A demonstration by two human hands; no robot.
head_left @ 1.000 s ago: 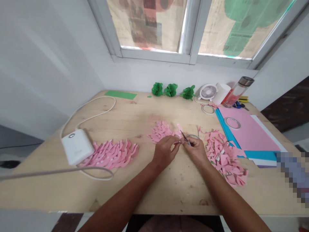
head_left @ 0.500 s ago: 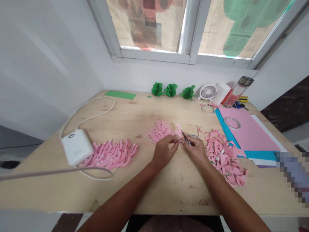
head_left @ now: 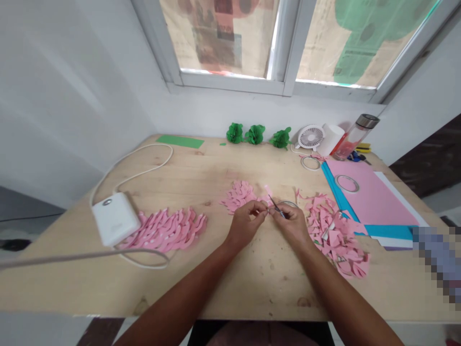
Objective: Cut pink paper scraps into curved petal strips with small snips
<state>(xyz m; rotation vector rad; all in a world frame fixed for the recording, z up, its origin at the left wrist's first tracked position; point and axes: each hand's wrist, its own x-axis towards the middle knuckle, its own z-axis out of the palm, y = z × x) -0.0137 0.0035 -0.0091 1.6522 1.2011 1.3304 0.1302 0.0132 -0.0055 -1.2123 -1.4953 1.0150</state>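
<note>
Above the middle of the wooden table (head_left: 201,283), my two hands meet fingertip to fingertip. My left hand (head_left: 247,223) pinches something tiny that I cannot make out, its thumb and forefinger curled. Small scissors (head_left: 276,205) are held in my right hand (head_left: 291,223), the dark blades pointing up and left; the handles are mostly hidden. Right behind the hands lie a pink paper strip (head_left: 267,191) and a cluster of pink paper petals (head_left: 239,194). A tape ring (head_left: 289,203) shows partly behind my right hand.
Wavy pink strips (head_left: 173,229) lie left beside a white power bank (head_left: 115,219) with a cable. Pink scraps (head_left: 336,235) are heaped right, before coloured paper sheets (head_left: 374,202). Along the wall stand green paper flowers (head_left: 255,135), a small fan (head_left: 310,138) and a glass bottle (head_left: 356,137).
Both hands stay in nearly the same place. The scissors in my right hand have tilted slightly lower and to the left, and the fingers have shifted a little.
</note>
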